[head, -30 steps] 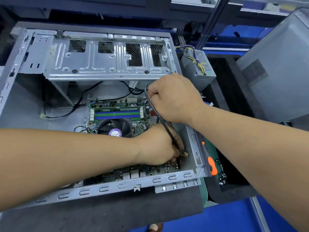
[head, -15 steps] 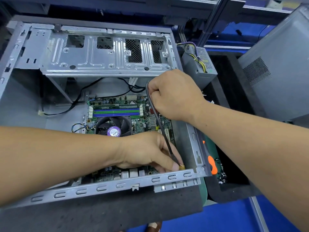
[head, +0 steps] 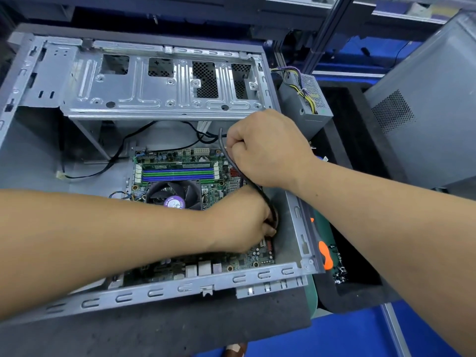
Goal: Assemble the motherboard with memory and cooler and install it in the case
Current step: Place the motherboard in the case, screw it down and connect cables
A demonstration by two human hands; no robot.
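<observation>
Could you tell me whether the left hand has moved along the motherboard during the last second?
Yes. The left hand ends about where it began, having dipped toward the case's near rail and come back up the motherboard.

Motherboard (head: 206, 173) inside case (head: 164, 83)

Case (head: 159, 96): bare stamped sheet metal, dull grey, perforated in spots. Board (head: 244, 258): green, semi-gloss. Fan (head: 173, 193): black plastic, shiny purple label. Cable (head: 233, 163): smooth black sheath. Mat (head: 180, 328): matt dark foam. PSU (head: 304, 104): grey metal, mesh side.
</observation>
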